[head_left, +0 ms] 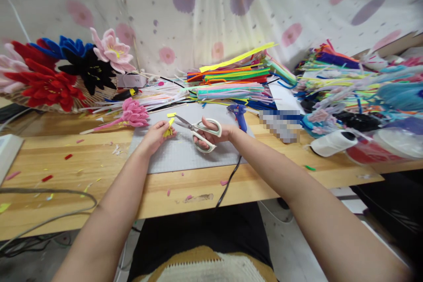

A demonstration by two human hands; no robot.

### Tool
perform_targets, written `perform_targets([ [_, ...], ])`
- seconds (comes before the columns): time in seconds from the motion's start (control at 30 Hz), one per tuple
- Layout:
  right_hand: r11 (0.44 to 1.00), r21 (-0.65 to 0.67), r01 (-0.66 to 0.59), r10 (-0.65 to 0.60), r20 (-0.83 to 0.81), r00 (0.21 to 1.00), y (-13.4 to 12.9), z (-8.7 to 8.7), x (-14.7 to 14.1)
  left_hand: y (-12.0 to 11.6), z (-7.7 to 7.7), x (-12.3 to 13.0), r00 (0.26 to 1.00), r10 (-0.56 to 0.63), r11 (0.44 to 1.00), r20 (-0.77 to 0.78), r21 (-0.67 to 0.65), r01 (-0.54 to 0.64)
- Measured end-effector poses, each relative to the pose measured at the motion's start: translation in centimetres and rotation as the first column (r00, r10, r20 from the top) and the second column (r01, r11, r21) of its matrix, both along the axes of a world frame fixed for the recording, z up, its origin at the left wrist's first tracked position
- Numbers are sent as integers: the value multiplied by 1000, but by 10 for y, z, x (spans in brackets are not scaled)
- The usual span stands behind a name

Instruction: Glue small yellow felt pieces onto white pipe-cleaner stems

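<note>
My left hand (pixel 156 135) is closed in a pinch on some short yellow fuzzy strips (pixel 168 131), which look like pieces of pipe cleaner. In my right hand (pixel 211 134) is a pair of scissors (pixel 195 128) with white handles, fingers through the loops. The blades are apart and point left, their tips close to the yellow strips. A small yellow piece (pixel 171 115) shows just beyond the tips; whether it touches them I cannot tell. Both hands are over a grey cutting mat (pixel 165 161).
A pink fuzzy flower (pixel 134 113) lies left of the mat. A blue glue gun (pixel 238 116) stands at its right, with a black cord (pixel 229 183) crossing the table edge. Bundles of coloured pipe cleaners (pixel 231 91) lie behind. Fuzzy flowers (pixel 49 83) fill a basket at left.
</note>
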State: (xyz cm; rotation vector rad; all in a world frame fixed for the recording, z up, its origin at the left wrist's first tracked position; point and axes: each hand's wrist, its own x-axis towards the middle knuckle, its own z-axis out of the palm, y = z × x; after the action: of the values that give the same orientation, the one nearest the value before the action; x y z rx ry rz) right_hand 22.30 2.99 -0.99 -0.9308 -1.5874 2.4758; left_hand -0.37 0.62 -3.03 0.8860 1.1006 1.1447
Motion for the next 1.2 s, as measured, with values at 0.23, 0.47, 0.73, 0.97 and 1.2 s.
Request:
perform_targets([
  [0.23,999,40,-30,36,-147,989,-1,-4,-6,-1,-3,2,998,-52,997,-35,48,53],
  [0.47,991,125,58,-35,-180,983,0,-13,-14,-1,-3,4,999,-6,998,-54,59,9],
  [0.73,665,731,150,-361,139,922,17,1,-1,-2,2,5,998,-31,998,51,47,29],
  [0.97,415,858,-303,-763,509,398,21,8,14,-4,9,5,974,-64,998,218,-1,66],
  [1.2,411,832,-372,-746,542,388,17,-7,21,-6,7,10,975,-102,994,198,-4,105],
])
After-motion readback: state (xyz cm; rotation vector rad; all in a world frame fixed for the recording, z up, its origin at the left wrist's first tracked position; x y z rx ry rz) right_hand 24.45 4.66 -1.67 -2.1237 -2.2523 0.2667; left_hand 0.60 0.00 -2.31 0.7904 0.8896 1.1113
